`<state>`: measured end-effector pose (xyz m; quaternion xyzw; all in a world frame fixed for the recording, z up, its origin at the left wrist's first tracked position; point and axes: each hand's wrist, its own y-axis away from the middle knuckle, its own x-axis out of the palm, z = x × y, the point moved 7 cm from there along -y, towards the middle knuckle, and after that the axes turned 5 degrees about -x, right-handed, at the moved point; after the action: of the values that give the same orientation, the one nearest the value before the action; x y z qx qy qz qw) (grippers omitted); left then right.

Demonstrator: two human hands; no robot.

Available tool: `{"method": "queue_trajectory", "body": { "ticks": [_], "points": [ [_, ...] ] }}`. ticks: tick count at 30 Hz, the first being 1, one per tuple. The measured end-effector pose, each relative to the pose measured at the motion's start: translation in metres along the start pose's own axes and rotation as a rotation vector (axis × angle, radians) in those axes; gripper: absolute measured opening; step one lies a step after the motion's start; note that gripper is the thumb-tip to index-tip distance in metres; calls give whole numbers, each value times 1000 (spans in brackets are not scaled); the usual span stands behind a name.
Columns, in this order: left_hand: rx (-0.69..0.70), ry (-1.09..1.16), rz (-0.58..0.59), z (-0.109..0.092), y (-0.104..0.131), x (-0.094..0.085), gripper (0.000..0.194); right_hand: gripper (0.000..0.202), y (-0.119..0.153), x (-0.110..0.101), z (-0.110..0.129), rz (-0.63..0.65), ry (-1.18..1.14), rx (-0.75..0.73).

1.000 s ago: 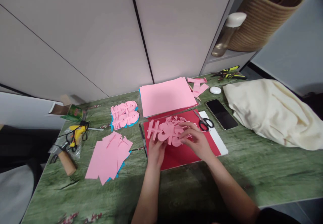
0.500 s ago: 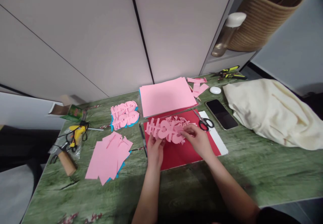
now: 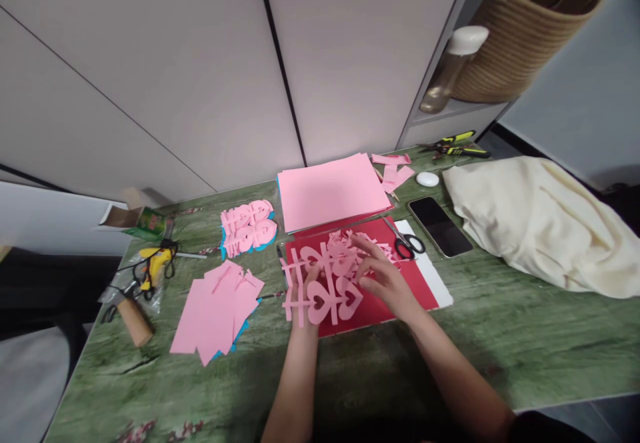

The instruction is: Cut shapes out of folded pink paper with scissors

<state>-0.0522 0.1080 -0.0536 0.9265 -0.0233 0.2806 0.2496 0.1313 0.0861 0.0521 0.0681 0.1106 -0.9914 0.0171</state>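
Pink openwork paper cutout [image 3: 319,300], heart-shaped holes

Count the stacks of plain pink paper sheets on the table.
2: a large stack behind the red sheet, and a smaller fanned pile at left, beside the wooden handle.

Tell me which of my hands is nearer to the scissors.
Right. Your right hand is just to the left of the scissors and nearer you; your left hand is farther left, partly beneath the pink paper cutout.
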Motion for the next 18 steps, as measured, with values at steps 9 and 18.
{"method": "queue_trajectory", "body": {
  "ticks": [9, 18],
  "points": [
    [-38, 80, -80, 3, 0, 26, 32, 26, 2, 7, -30, -25, -81, 215],
    [-30, 230, 104, -14, 13, 49, 37, 39, 2, -8, -29, -187, -184, 222]
  ]
}}
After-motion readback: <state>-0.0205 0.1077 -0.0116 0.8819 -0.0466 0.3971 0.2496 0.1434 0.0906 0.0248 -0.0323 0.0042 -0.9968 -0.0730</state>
